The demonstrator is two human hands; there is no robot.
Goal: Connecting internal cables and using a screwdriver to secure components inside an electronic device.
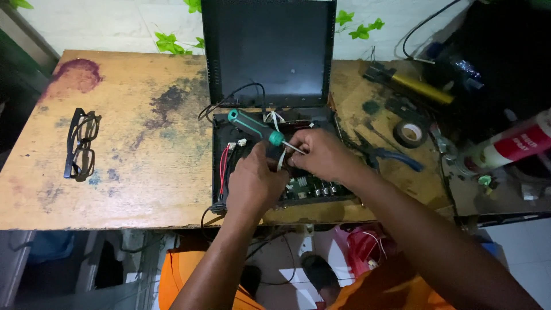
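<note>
An open black electronics case (219, 166) lies on the worn wooden table (132, 172), its lid (267, 51) standing upright behind it. Inside I see a green circuit board (307, 186), red wires (222, 166) and white connectors. My left hand (252, 183) rests over the middle of the case. A screwdriver with a green and black handle (252, 127) lies slanted above my hands; which hand grips it is hard to tell. My right hand (321, 154) pinches at its metal shaft and the white wires beside it.
Two pairs of black glasses (80, 143) lie at the table's left. To the right are blue-handled pliers (390, 155), a roll of black tape (411, 133), a yellow-bodied tool (422, 87) and a red-and-white tube (511, 146). Black cables run from the case.
</note>
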